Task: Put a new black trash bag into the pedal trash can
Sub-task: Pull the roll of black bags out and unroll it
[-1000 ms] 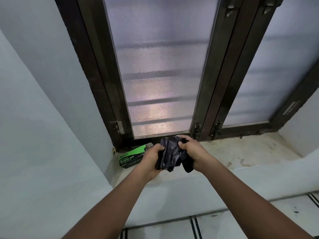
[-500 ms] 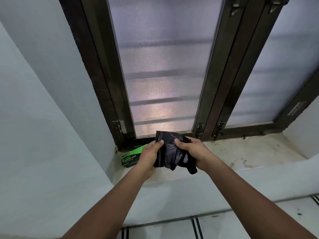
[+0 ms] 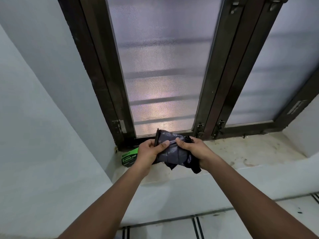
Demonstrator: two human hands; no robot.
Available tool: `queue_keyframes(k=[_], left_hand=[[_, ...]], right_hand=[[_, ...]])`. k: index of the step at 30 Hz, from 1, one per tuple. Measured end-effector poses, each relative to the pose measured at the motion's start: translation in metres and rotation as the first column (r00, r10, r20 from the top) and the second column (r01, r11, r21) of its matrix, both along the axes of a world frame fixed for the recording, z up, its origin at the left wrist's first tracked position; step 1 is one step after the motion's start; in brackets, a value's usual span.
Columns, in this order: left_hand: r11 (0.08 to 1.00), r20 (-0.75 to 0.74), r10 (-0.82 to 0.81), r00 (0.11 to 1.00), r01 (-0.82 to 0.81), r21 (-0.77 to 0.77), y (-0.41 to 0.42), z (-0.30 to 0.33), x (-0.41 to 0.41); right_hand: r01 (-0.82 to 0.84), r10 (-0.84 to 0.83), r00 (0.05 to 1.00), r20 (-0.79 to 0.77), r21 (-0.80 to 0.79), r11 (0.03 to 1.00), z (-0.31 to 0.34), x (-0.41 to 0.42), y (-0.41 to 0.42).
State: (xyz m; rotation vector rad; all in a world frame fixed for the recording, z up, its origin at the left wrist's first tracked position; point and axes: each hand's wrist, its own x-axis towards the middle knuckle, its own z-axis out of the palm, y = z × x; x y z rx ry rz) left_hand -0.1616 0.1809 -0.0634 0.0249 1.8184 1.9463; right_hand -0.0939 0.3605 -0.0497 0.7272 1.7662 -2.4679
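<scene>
Both hands hold a folded black trash bag (image 3: pixel 172 149) in front of the window, above the window sill (image 3: pixel 250 152). The left hand (image 3: pixel 150 152) pinches the bag's left edge, thumb on the near face and fingers curled behind it. The right hand (image 3: pixel 195 150) is closed on the right portion, thumb pressed on top, with a loose tail of plastic hanging below the wrist. The two hands grip opposite sides, which suggests the bag is being pulled apart to unfold it or to find its open end; this is a judgement, as the mouth of the bag cannot be identified.

A green and black garbage bag box (image 3: pixel 129 156) lies on the sill just beside the left hand, against the corner of the window frame (image 3: pixel 103 83). It is probably the source of the bag.

The pedal trash can is not in view. The bag is not yet opened and not yet fitted. Thin film clings to itself, so separating the layers may require rubbing them between the fingertips.
</scene>
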Motion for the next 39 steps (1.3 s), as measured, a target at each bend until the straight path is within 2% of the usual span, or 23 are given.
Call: queue_keyframes(k=[3,7,9,12,16,19,23,24,26,28,32,34,36,39], left_hand=[[1.000,0.029,0.016,0.999,-0.016,0.006,-0.003,0.002,-0.002],[0.992,0.163,-0.032,0.986,0.012,0.125,-0.005,0.006,-0.005],[0.992,0.170,-0.049,0.984,0.028,0.126,-0.006,0.005,-0.005],[0.991,0.167,0.030,0.986,-0.051,0.123,-0.008,0.004,-0.008],[0.982,0.208,0.050,0.977,-0.086,0.169,-0.016,0.001,-0.016],[0.981,0.202,0.035,0.979,-0.073,0.181,-0.016,-0.003,-0.019],[0.975,0.190,0.121,0.974,-0.153,0.164,-0.019,-0.009,-0.024],[0.975,0.185,0.134,0.974,-0.163,0.152,-0.019,-0.009,-0.025],[0.975,0.181,0.159,0.971,-0.183,0.126,-0.020,-0.009,-0.028],[0.974,0.184,0.190,0.964,-0.209,0.089,-0.019,-0.005,-0.030],[0.959,0.197,0.280,0.940,-0.284,-0.012,-0.016,-0.001,-0.032],[0.951,0.250,0.285,0.925,-0.305,0.047,-0.018,0.004,-0.029],[0.963,0.232,0.223,0.947,-0.251,0.096,-0.023,0.009,-0.027],[0.996,0.074,0.086,0.994,-0.089,0.031,-0.030,0.012,-0.023]], right_hand=[[0.023,-0.023,1.000,-0.002,0.010,1.000,0.001,0.000,0.005],[0.070,-0.072,0.997,0.023,0.061,0.996,0.001,0.000,0.007],[0.092,-0.096,0.995,0.037,0.109,0.990,-0.001,-0.001,0.008],[0.134,-0.153,0.986,0.060,0.248,0.960,-0.007,-0.005,0.012],[0.131,-0.171,0.979,0.111,0.304,0.944,-0.005,-0.009,0.012],[0.147,-0.170,0.980,0.100,0.207,0.967,0.001,-0.013,0.005],[0.131,-0.131,0.991,0.040,0.017,0.991,0.013,-0.010,0.003],[0.078,-0.079,0.996,0.029,0.045,0.996,0.016,-0.007,0.004],[-0.051,0.035,0.997,0.066,0.251,0.967,0.016,-0.002,0.006],[-0.044,0.002,0.995,0.104,0.405,0.913,0.013,0.000,0.006],[0.063,-0.100,0.991,0.092,0.338,0.939,0.005,0.000,0.011],[0.108,-0.143,0.984,0.107,0.280,0.954,0.003,0.000,0.016],[0.150,-0.176,0.980,0.098,0.227,0.962,0.001,0.000,0.020],[0.205,-0.222,0.972,0.075,0.186,0.961,0.005,0.002,0.021]])
